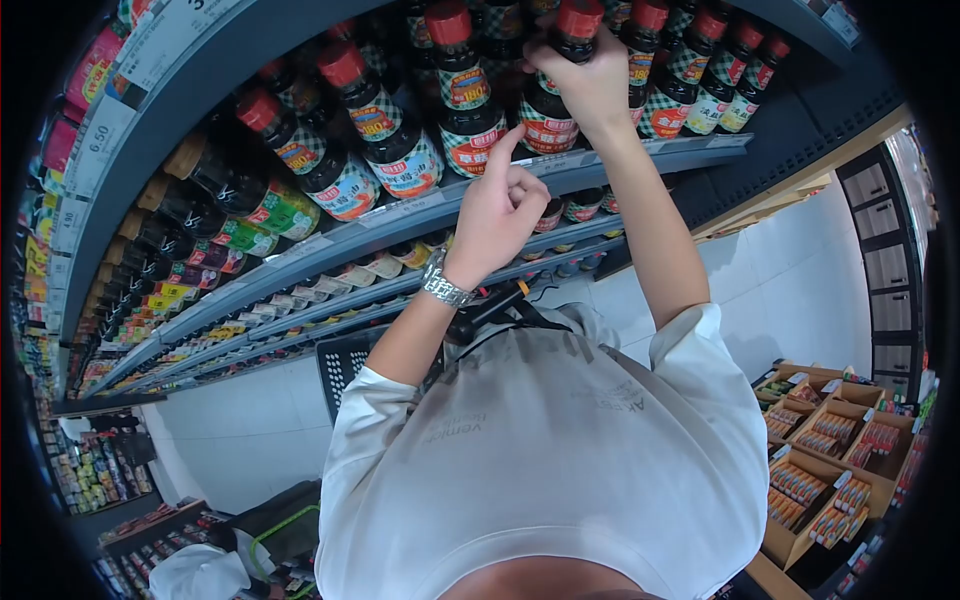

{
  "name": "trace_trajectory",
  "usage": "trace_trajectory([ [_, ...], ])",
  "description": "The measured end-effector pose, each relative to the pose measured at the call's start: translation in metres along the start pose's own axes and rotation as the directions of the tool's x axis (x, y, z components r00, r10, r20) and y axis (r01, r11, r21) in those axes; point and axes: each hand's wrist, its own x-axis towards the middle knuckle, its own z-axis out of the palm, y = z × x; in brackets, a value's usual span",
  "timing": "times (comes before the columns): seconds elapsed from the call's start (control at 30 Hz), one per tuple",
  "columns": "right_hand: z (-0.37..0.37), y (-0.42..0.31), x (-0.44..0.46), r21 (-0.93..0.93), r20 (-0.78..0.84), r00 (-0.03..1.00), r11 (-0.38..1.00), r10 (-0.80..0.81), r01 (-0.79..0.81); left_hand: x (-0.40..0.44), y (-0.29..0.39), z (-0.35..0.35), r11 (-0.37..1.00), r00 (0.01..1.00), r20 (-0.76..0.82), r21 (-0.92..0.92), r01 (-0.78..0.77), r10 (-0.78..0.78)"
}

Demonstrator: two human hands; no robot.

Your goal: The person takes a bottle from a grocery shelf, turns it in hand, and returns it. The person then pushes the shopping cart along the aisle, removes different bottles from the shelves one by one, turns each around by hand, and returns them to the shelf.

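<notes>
My right hand is wrapped round the upper part of a red-capped soy sauce bottle in the front row of the shelf. That bottle stands upright with a red and orange label. My left hand, with a metal watch on its wrist, is in front of the shelf edge, holding nothing. Its index finger points up at the gap between the gripped bottle and the soy sauce bottle on its left; the other fingers are loosely curled. Whether the fingertip touches either bottle I cannot tell.
More soy sauce bottles line the shelf on both sides. Price tags run along the shelf edge, with lower shelves of goods beneath. A dark basket is below my left arm. Boxed goods in bins stand at right.
</notes>
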Motion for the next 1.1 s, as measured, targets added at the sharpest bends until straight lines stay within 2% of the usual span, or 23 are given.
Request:
trace_trajectory([
  [0.07,0.001,0.006,0.003,-0.009,-0.015,1.000,1.000,0.003,-0.004,0.001,0.001,-0.003,1.000,1.000,-0.008,-0.015,0.013,-0.013],
  [0.13,0.004,0.010,0.004,-0.118,-0.108,0.956,0.958,-0.272,0.260,0.002,-0.001,-0.001,0.999,1.000,-0.014,-0.037,0.027,-0.027],
  [0.2,0.003,0.005,0.004,-0.107,-0.067,0.971,0.969,-0.231,0.223,0.003,-0.005,0.002,0.998,0.997,-0.080,-0.067,-0.001,-0.004],
  [0.33,0.003,0.001,0.008,-0.057,0.020,0.988,0.986,-0.156,0.157,0.003,-0.003,0.004,0.999,0.995,-0.097,-0.011,-0.039,0.037],
  [0.47,0.013,0.004,0.006,-0.094,-0.009,0.988,0.983,-0.157,0.156,0.005,0.002,0.002,0.998,0.991,-0.120,-0.006,-0.055,0.054],
  [0.5,0.028,0.002,0.004,0.025,-0.220,0.931,0.952,-0.292,0.305,0.005,0.002,0.001,0.997,0.989,-0.128,-0.009,-0.077,0.075],
  [0.53,0.036,0.000,0.002,0.108,-0.434,0.817,0.879,-0.379,0.465,0.004,0.002,0.001,0.997,0.989,-0.128,-0.010,-0.078,0.076],
  [0.57,0.028,0.004,0.001,0.107,-0.433,0.816,0.877,-0.383,0.469,0.002,0.003,0.001,0.997,0.989,-0.142,-0.063,-0.053,0.043],
  [0.6,0.012,0.012,-0.002,-0.228,-0.318,0.690,0.759,-0.651,0.610,0.002,0.004,0.000,0.993,0.988,-0.155,-0.117,-0.030,0.011],
  [0.63,0.002,0.011,-0.003,-0.508,-0.113,0.537,0.513,-0.836,0.692,0.001,0.006,0.000,0.993,0.988,-0.155,-0.117,-0.035,0.017],
  [0.67,-0.002,0.009,-0.017,-0.515,0.012,0.493,0.417,-0.870,0.749,-0.001,0.007,0.000,0.981,0.985,-0.172,-0.195,-0.020,-0.014],
  [0.7,0.002,0.004,-0.018,-0.454,0.091,0.369,0.291,-0.925,0.842,-0.003,0.009,0.000,0.962,0.981,-0.189,-0.273,-0.006,-0.047],
  [0.77,0.021,0.001,-0.030,-0.278,0.066,0.479,0.445,-0.875,0.851,-0.004,0.009,0.002,0.947,0.973,-0.222,-0.322,-0.008,-0.067],
  [0.8,0.024,-0.006,-0.036,-0.311,0.123,0.626,0.569,-0.770,0.761,-0.004,0.003,0.001,0.956,0.970,-0.239,-0.292,-0.029,-0.044],
  [0.83,0.034,-0.005,-0.033,-0.198,0.049,0.749,0.729,-0.661,0.656,-0.005,-0.003,0.000,0.964,0.966,-0.256,-0.261,-0.048,-0.021],
  [0.9,0.052,0.005,-0.027,0.072,-0.049,0.920,0.918,-0.388,0.391,-0.008,-0.008,-0.003,0.953,0.969,-0.247,-0.291,-0.085,0.011],
  [0.93,0.055,0.013,-0.020,0.078,-0.048,0.919,0.916,-0.390,0.393,-0.009,-0.007,-0.004,0.946,0.973,-0.231,-0.318,-0.063,-0.012],
  [0.97,0.057,0.020,-0.013,0.122,0.070,0.972,0.968,-0.226,0.217,-0.011,-0.005,-0.005,0.937,0.976,-0.214,-0.346,-0.041,-0.036],
  [1.0,0.059,0.019,-0.011,0.142,0.193,0.980,0.989,-0.057,0.030,-0.014,-0.003,-0.005,0.917,0.978,-0.199,-0.399,-0.021,-0.064],
  [1.03,0.059,0.015,-0.010,0.144,0.193,0.979,0.989,-0.059,0.032,-0.014,-0.003,-0.007,0.917,0.978,-0.200,-0.398,-0.022,-0.063],
  [1.1,0.059,0.005,-0.011,-0.145,0.229,0.973,0.989,0.014,0.020,-0.018,-0.006,-0.012,0.911,0.982,-0.116,-0.404,0.089,-0.148],
])
